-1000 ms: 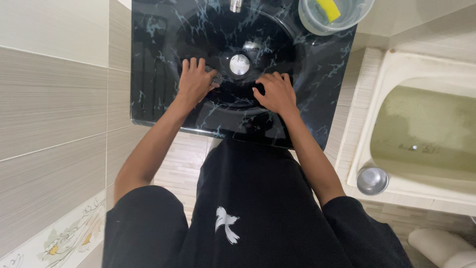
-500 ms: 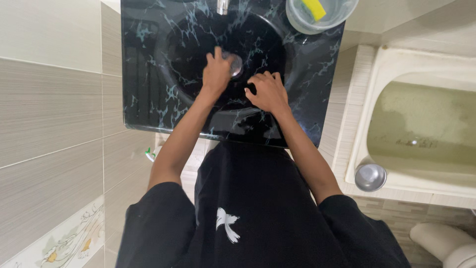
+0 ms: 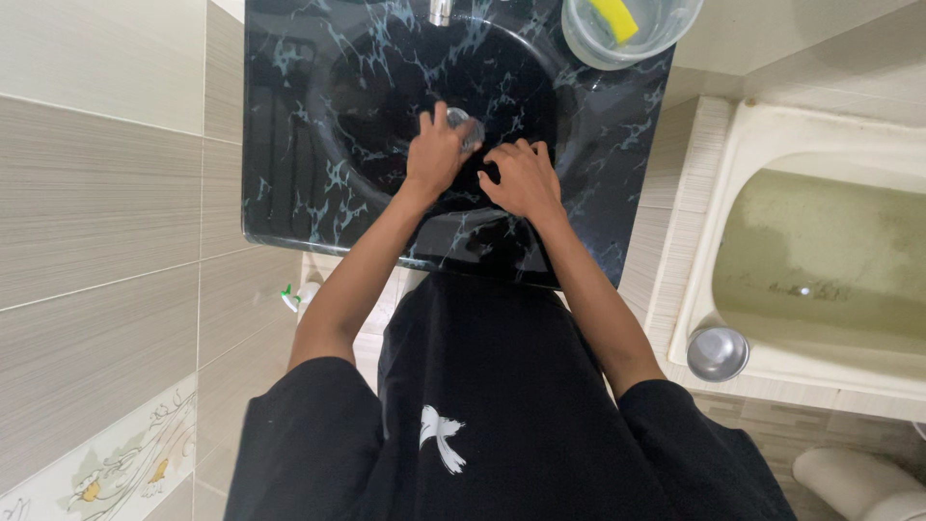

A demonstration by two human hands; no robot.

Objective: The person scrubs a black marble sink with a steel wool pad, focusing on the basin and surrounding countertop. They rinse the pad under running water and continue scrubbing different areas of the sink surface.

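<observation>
A black marbled sink [image 3: 289,145] fills the top of the head view. My left hand [image 3: 434,154] reaches into the round basin and presses down beside the silver drain [image 3: 473,125], partly covering it. A small grey scrub pad seems to be under its fingers, mostly hidden. My right hand [image 3: 521,178] rests with curled fingers on the near slope of the basin, close to the left hand and holding nothing. The tap [image 3: 440,10] shows at the top edge.
A clear plastic tub [image 3: 666,34] with a yellow sponge [image 3: 615,17] stands on the sink's far right corner. To the right are a cream trough of murky water [image 3: 820,251], a steel bowl [image 3: 718,353] on its ledge, and a tiled wall on the left.
My left hand has moved from the basin's left side to the drain in the middle. My right hand has stayed on the near slope.
</observation>
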